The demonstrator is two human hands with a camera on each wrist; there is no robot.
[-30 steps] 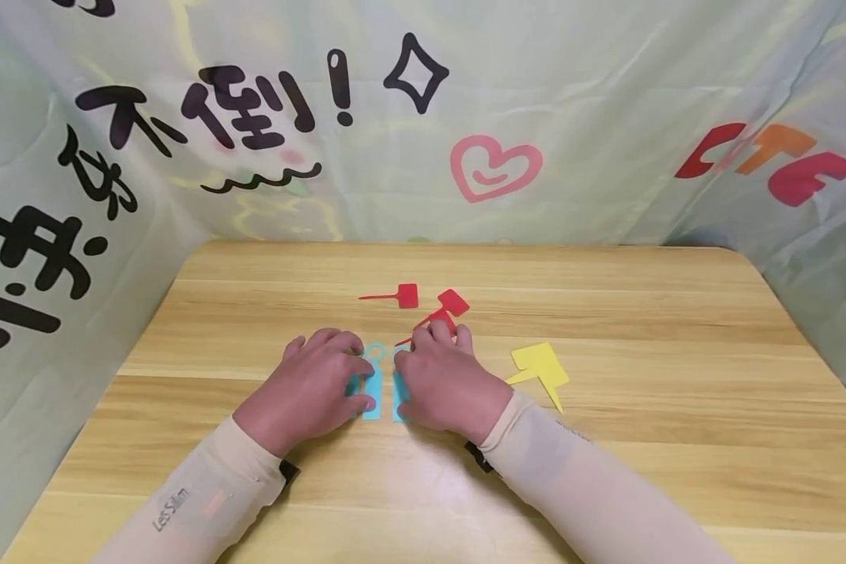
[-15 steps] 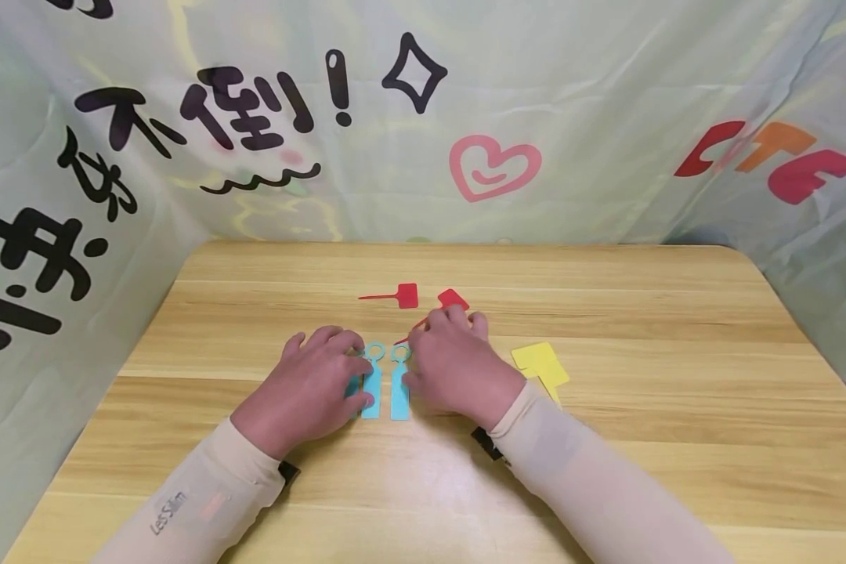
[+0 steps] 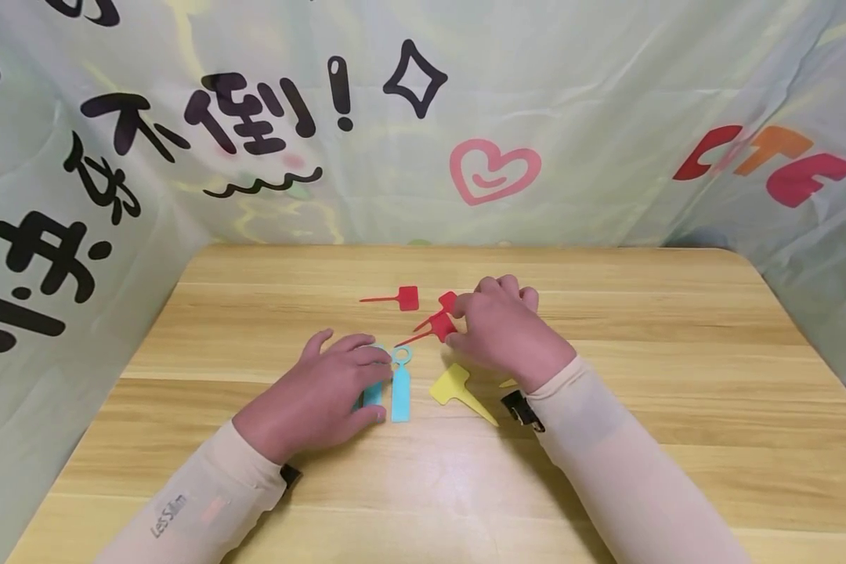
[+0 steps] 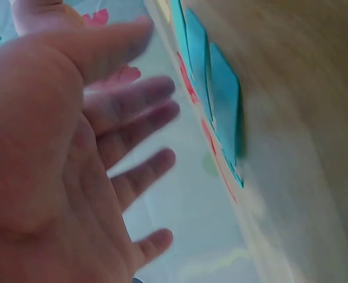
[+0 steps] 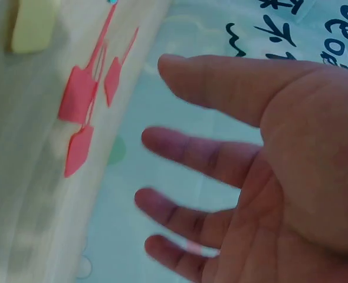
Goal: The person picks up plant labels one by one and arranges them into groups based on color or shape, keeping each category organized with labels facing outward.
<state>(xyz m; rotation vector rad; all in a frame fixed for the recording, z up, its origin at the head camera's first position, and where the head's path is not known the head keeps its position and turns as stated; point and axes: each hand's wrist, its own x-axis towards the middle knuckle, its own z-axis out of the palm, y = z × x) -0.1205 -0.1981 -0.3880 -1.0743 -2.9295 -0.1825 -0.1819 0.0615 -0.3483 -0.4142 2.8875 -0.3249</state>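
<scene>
Fingers spread and holding nothing, my left hand [image 3: 317, 395] hovers over blue ring-topped tags on the table, partly hiding some of them [image 3: 373, 394]. Just right of its fingertips lies another blue tag [image 3: 400, 395], fully visible. The left wrist view shows the blue tags [image 4: 224, 88] side by side beyond the fingers. My right hand [image 3: 511, 329] is raised beside the red T-shaped plant labels [image 3: 442, 327], its fingers apart and empty in the right wrist view. Below it lies a yellow T-shaped label [image 3: 454, 384]; a second yellow one [image 3: 509, 384] is mostly hidden by my wrist.
Farther back on the wooden table [image 3: 268, 298] rests a separate red label [image 3: 408, 298], its stem pointing left. A printed fabric backdrop [image 3: 592, 157] rises along the table's far edge and both sides.
My right hand has moved right and away from me, uncovering red labels and a yellow label. The left hand has shifted slightly right, its fingers spreading wider over the blue tags.
</scene>
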